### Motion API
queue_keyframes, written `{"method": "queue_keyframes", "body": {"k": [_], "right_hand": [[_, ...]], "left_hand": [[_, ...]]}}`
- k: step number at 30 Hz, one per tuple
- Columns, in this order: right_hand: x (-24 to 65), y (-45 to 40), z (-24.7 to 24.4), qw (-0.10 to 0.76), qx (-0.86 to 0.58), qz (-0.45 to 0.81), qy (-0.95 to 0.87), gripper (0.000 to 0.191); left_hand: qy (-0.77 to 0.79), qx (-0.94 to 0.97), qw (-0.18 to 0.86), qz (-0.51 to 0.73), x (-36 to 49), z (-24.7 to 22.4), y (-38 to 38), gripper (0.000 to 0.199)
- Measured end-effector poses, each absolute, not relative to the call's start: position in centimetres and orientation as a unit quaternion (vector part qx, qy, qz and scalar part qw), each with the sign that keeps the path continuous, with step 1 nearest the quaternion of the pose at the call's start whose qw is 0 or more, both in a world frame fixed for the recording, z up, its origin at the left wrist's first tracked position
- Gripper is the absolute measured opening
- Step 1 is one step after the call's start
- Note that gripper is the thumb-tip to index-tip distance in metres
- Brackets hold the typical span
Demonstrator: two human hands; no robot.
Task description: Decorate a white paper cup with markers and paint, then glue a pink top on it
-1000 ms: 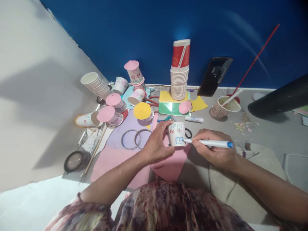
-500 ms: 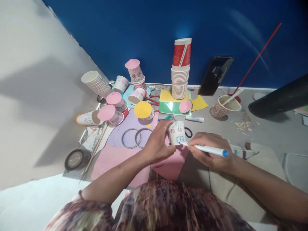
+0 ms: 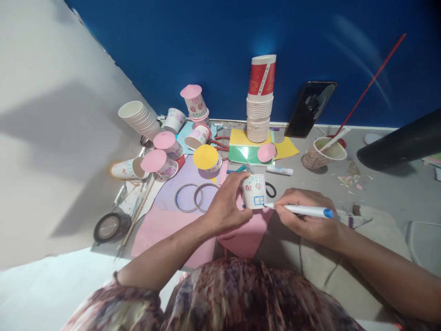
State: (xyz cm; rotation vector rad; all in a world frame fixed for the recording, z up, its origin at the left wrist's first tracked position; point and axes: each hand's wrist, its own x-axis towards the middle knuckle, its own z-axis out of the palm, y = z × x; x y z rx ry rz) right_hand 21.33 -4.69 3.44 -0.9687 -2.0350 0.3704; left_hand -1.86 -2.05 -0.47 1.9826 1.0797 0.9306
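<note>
A small white paper cup (image 3: 254, 192) with green and red drawings and a blue window shape is pinched between the thumb and fingers of my left hand (image 3: 228, 202). My right hand (image 3: 306, 214) grips a white marker (image 3: 305, 210) with a blue end, its tip at the lower right corner of the blue window. Pink paper (image 3: 244, 230) lies beneath the cup. Two grey rings (image 3: 187, 197) rest on purple paper left of my left hand.
Decorated cups with pink or yellow paper discs (image 3: 206, 157) stand at the back left. A tall cup stack (image 3: 259, 105), a leaning phone (image 3: 310, 109) and a patterned cup (image 3: 315, 156) holding sticks are behind. Black tape (image 3: 110, 227) lies at the left.
The marker tip has shifted right along the cup with my right hand, and the blue window has more lines. My left hand keeps its hold on the cup.
</note>
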Motion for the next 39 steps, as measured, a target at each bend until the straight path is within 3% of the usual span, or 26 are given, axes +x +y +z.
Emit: {"method": "queue_keyframes", "body": {"k": [13,19,39], "right_hand": [[21.0,-4.5,3.6,0.384,-0.368,0.153,-0.833,0.013],[20.8,-4.3,3.1,0.411,-0.335,0.145,-0.835,0.01],[21.8,-4.5,4.0,0.397,-0.41,0.142,-0.809,0.018]], "left_hand": [[0.417,0.782,0.318,0.336,-1.6,-0.2,-2.1,0.077],[0.406,0.785,0.318,0.345,-1.6,-0.4,-2.2,0.08],[0.4,0.764,0.356,0.36,-1.9,-0.4,-2.1,0.077]]}}
